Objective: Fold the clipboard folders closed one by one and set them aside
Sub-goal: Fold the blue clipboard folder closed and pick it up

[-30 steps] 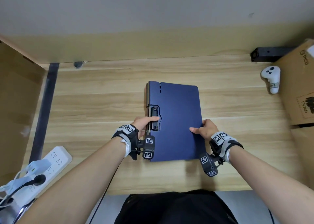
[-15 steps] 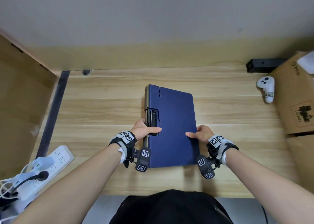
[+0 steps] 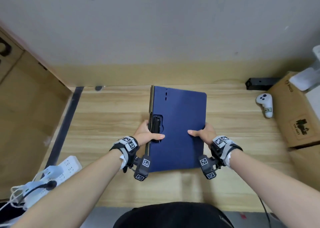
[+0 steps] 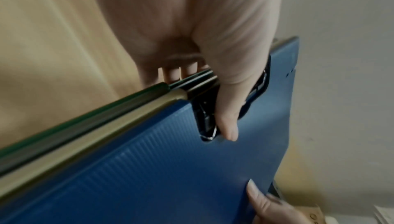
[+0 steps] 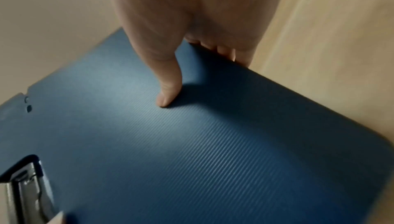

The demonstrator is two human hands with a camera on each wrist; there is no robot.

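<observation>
I'm gripping the closed blue folder [image 3: 180, 124] above the desk [image 3: 107, 124], left hand [image 3: 147, 132] pinching its spine-side long edge, right hand [image 3: 204, 132] pinching the opposite edge, its long axis running away from me.

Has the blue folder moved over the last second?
Yes, away: the blue folder now reaches the back of the desk; earlier bare wood lay between.

Your left hand [image 3: 147, 134] grips blue folder stack [image 3: 178, 124] at its clip edge | right hand [image 3: 205, 134] grips the opposite edge | white controller [image 3: 265, 105] well right of stack
</observation>
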